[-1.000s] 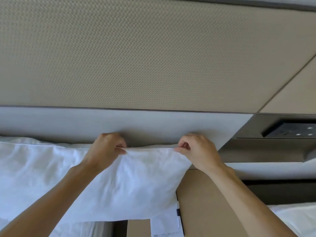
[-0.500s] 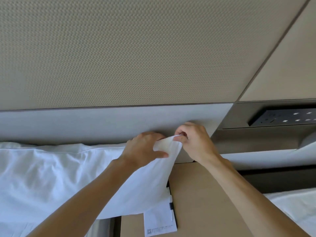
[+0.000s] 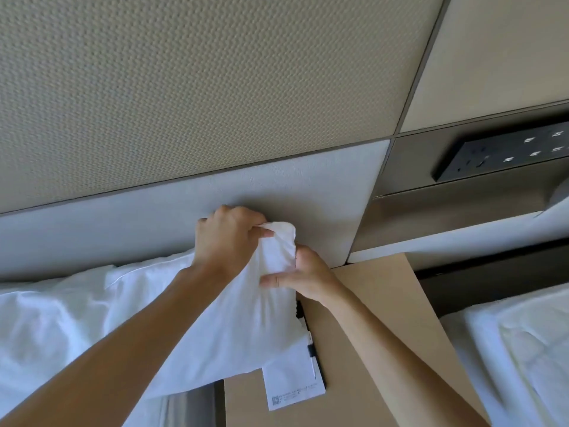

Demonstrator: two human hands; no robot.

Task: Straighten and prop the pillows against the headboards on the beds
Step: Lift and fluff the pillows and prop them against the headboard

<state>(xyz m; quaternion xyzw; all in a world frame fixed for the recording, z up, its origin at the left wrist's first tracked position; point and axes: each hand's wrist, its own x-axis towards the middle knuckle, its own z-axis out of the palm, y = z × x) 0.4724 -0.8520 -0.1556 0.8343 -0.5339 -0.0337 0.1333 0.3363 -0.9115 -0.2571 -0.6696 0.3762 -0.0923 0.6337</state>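
Head view: pillow (image 3: 215, 318) is laid against headboard (image 3: 292, 192), over the worktop (image 3: 385, 334) edge.
Left hand (image 3: 229, 238): top corner is pinched in its grip.
Right hand (image 3: 303, 275): pillow's side is clasped.

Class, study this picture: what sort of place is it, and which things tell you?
Probably a twin hotel room: a grey padded headboard, a black wall socket panel, and a white notepad with a pen on the tan bedside table.
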